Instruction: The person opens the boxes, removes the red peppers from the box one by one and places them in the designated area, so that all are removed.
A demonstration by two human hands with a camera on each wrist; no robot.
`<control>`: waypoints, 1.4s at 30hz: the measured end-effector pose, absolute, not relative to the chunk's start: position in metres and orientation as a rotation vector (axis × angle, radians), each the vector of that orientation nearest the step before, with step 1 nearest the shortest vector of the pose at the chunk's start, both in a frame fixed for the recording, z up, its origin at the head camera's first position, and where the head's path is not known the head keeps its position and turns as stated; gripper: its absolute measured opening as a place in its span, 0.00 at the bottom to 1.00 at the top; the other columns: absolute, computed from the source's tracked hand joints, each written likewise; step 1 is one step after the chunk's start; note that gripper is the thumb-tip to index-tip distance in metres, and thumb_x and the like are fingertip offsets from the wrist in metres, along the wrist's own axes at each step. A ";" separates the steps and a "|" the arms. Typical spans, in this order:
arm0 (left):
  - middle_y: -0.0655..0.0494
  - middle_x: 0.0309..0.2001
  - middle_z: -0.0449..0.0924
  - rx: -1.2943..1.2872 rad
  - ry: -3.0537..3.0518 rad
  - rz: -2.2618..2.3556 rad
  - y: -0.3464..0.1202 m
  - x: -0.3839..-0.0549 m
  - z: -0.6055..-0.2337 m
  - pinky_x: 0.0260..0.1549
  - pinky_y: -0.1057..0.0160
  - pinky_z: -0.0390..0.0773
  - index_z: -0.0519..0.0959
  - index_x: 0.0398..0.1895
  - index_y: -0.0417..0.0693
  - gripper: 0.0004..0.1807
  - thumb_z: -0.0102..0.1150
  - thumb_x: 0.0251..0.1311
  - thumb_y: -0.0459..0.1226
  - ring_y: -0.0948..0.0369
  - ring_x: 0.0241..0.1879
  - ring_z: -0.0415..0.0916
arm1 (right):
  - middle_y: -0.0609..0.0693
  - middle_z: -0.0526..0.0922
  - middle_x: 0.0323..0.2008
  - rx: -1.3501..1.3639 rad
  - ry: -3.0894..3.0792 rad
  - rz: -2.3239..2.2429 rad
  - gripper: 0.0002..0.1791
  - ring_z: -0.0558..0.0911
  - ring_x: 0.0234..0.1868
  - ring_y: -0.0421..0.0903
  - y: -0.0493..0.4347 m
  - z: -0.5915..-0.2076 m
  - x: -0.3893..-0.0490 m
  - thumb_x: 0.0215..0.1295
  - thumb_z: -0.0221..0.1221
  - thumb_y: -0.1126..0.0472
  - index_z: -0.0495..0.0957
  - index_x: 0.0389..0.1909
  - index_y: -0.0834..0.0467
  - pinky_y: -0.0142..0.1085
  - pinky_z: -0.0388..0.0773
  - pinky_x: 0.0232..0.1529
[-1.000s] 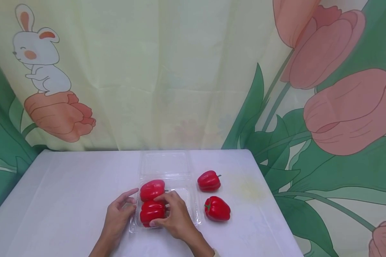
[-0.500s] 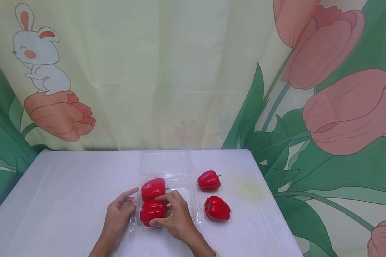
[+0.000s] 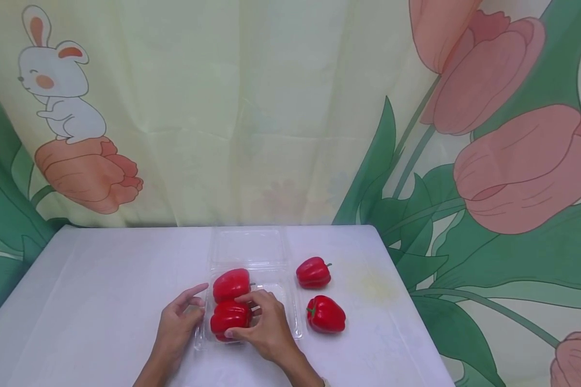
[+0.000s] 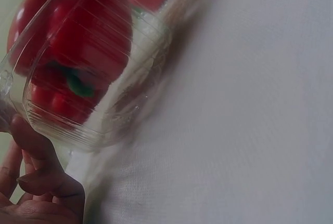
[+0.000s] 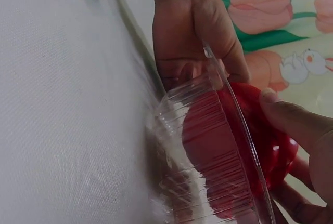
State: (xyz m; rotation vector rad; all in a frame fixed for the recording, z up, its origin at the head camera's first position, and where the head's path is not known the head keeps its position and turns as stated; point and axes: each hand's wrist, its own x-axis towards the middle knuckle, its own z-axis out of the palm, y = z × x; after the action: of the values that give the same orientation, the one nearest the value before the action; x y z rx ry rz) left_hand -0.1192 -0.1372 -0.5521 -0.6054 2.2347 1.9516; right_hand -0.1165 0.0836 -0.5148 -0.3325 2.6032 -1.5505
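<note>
Two red bell peppers lie in the left half of a clear plastic clamshell container point(image 3: 297, 325), one behind the other. My right hand point(image 3: 270, 328) holds the near bell pepper point(image 3: 226, 318), thumb on its near side and fingers on its far side. Just behind it is the far bell pepper point(image 3: 231, 285), its stem pointing right. At the container's left side, my left hand point(image 3: 176, 322) has its index finger stretched out and its fingertips by the wall. In the left wrist view, the left hand point(image 4: 44, 177) touches the container's rim corner.
The clear lid point(image 3: 249, 247) lies folded back behind the container. On the white table point(image 3: 111, 285), to the right, are a back bell pepper point(image 3: 313, 272) and a front bell pepper point(image 3: 327, 314). A printed curtain point(image 3: 290, 107) hangs behind the table.
The two bell peppers in the container have shifted very slightly, the far one a little to the right. The right hand keeps its hold on the near bell pepper; the left hand stays put.
</note>
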 end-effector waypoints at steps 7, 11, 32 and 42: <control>0.48 0.57 0.79 -0.603 2.246 1.942 -0.137 -0.119 -0.552 0.46 0.69 0.85 0.74 0.73 0.67 0.33 0.66 0.64 0.38 0.54 0.52 0.79 | 0.37 0.83 0.53 -0.247 2.553 -1.640 0.33 0.85 0.49 0.39 0.086 -0.513 -0.116 0.50 0.81 0.44 0.83 0.59 0.40 0.29 0.86 0.48; 0.48 0.57 0.79 -0.610 2.246 1.935 -0.137 -0.119 -0.553 0.44 0.69 0.85 0.74 0.73 0.67 0.33 0.65 0.64 0.37 0.54 0.50 0.79 | 0.37 0.82 0.53 -0.233 2.547 -1.634 0.34 0.85 0.49 0.40 0.088 -0.511 -0.115 0.49 0.81 0.44 0.83 0.60 0.40 0.31 0.87 0.49; 0.48 0.57 0.79 -0.607 2.236 1.949 -0.137 -0.118 -0.549 0.46 0.70 0.85 0.76 0.72 0.66 0.30 0.63 0.66 0.38 0.55 0.49 0.79 | 0.38 0.83 0.56 -0.218 2.528 -1.668 0.36 0.86 0.51 0.42 0.104 -0.499 -0.110 0.49 0.82 0.45 0.84 0.61 0.42 0.38 0.89 0.49; 0.47 0.56 0.79 -0.595 2.231 1.961 -0.138 -0.117 -0.548 0.45 0.69 0.85 0.76 0.72 0.66 0.30 0.63 0.67 0.38 0.55 0.47 0.80 | 0.39 0.83 0.57 -0.282 2.545 -1.748 0.36 0.86 0.55 0.48 0.113 -0.486 -0.113 0.49 0.82 0.46 0.84 0.61 0.44 0.50 0.88 0.55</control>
State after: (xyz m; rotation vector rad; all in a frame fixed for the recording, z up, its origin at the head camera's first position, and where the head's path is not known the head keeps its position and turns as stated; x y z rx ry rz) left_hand -0.1172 -0.1376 -0.5481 -0.5946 2.2309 1.9612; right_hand -0.1127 0.1126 -0.4858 -0.2823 2.5451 -1.7481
